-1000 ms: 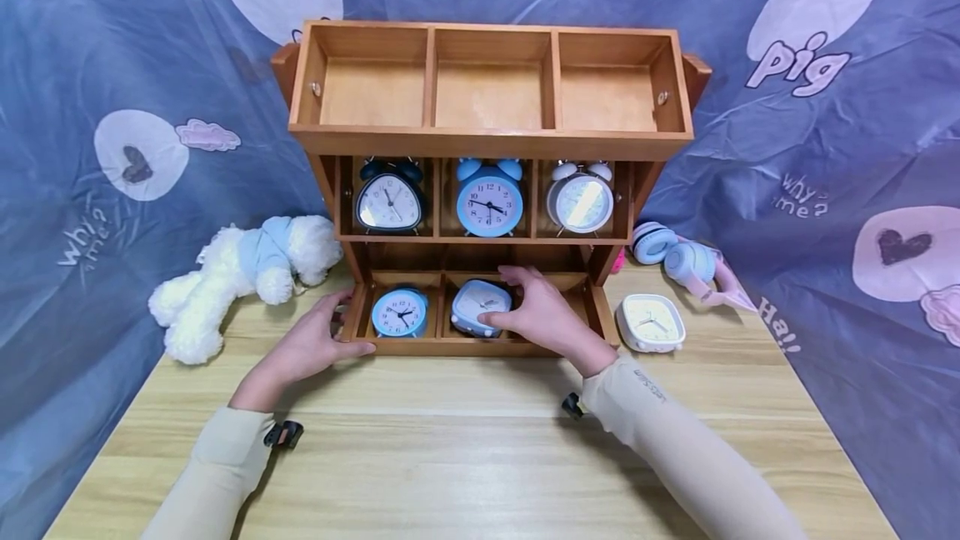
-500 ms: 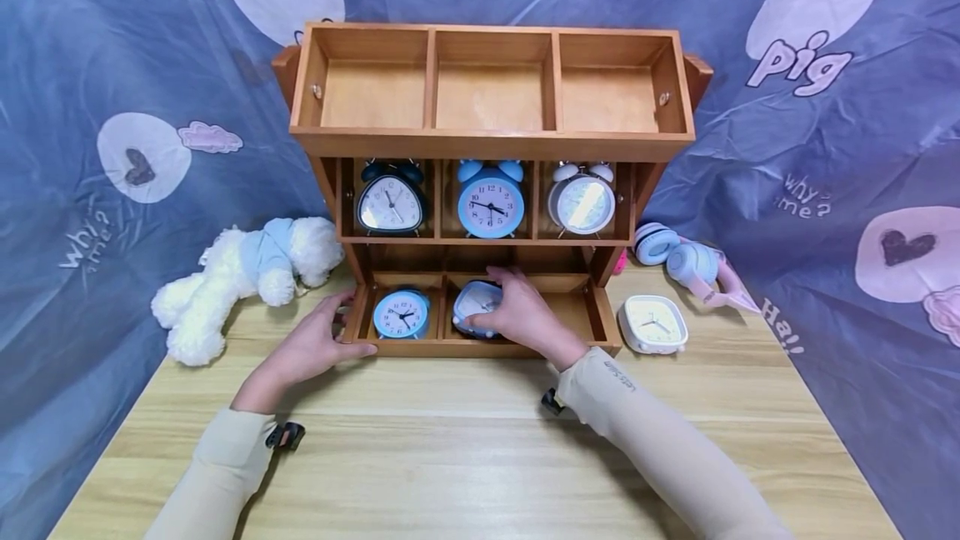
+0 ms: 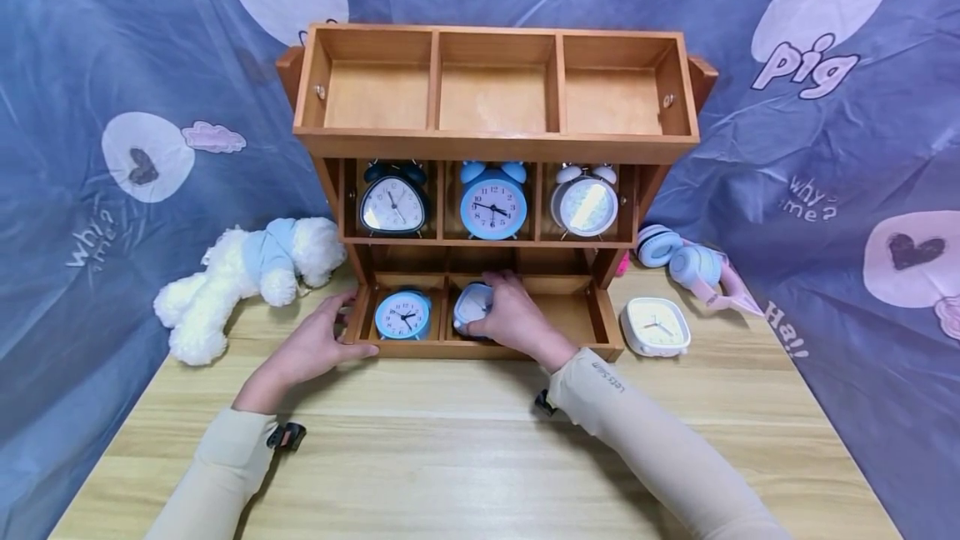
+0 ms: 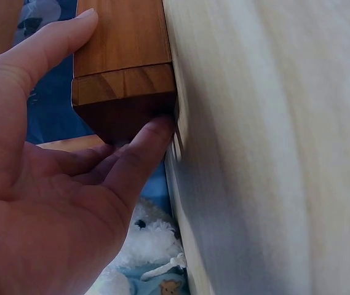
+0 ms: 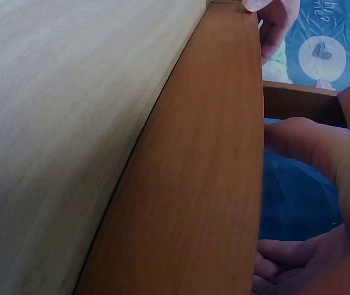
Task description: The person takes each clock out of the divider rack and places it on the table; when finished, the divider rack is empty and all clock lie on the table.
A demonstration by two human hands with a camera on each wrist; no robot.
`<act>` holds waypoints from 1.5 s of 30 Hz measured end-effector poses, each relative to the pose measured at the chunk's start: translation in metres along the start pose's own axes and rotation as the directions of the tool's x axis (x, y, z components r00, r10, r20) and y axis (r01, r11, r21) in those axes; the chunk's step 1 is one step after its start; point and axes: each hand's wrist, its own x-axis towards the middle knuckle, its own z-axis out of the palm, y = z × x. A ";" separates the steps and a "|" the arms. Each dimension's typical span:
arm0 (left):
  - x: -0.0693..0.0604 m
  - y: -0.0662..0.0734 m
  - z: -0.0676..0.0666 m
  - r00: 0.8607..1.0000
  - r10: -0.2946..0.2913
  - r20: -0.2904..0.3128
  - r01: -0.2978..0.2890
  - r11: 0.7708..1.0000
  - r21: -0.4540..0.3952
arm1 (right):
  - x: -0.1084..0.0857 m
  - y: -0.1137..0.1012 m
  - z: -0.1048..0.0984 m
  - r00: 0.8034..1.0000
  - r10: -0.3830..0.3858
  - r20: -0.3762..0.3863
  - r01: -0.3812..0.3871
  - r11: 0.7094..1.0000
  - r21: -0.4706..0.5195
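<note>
Two risks: the left hand [image 3: 311, 348] grips the shelf [image 3: 495, 147] by its lower-left corner, and slackening could let it slide; the blue clock [image 3: 471, 307], bottom middle, gripped by the right hand [image 3: 517, 319], might tip if released unevenly. Around: a plush toy [image 3: 251, 273], round clock [image 3: 402, 315], divider [image 3: 446, 307] likely blocking sideways movement, white clock [image 3: 655, 326], headphones [image 3: 693, 265].
</note>
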 end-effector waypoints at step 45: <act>0.001 -0.002 0.001 1.000 0.012 -0.010 -0.012 1.000 0.005 | -0.008 -0.005 -0.014 0.994 -0.101 -0.030 0.099 0.992 -0.082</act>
